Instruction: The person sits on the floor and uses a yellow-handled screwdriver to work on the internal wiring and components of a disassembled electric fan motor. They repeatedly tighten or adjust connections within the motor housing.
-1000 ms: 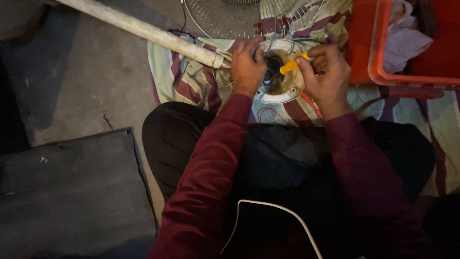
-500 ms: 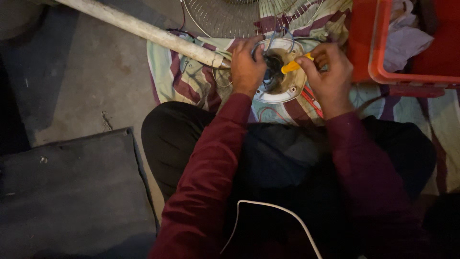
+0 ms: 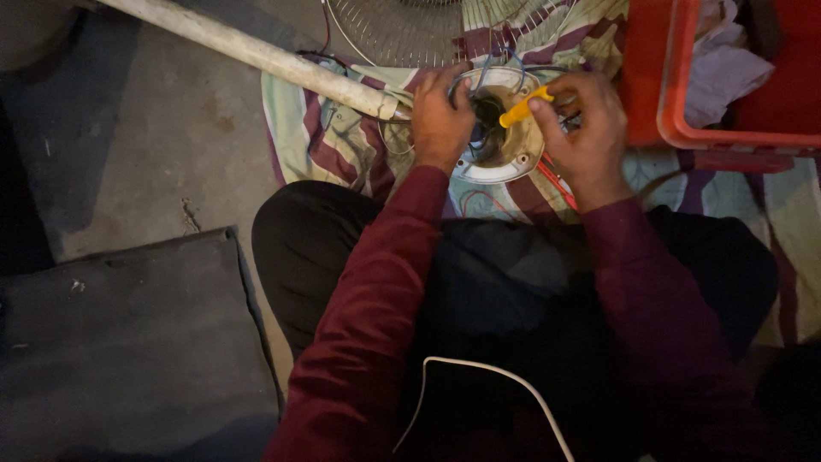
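Observation:
A round white fan motor housing lies on a striped cloth in front of my knees, with dark windings and thin wires in its middle. My left hand grips the housing's left rim. My right hand holds a yellow-handled screwdriver, whose tip points down-left into the motor's centre. A red wire runs out below the housing near my right wrist.
A long pale pole runs from the top left to the housing. A wire fan grille lies behind it. A red plastic crate with white cloth stands at the right. A dark mat lies at lower left; a white cable crosses my lap.
My right hand has shifted the screwdriver slightly, with its tip deeper toward the motor's centre. My left hand stays on the housing's rim.

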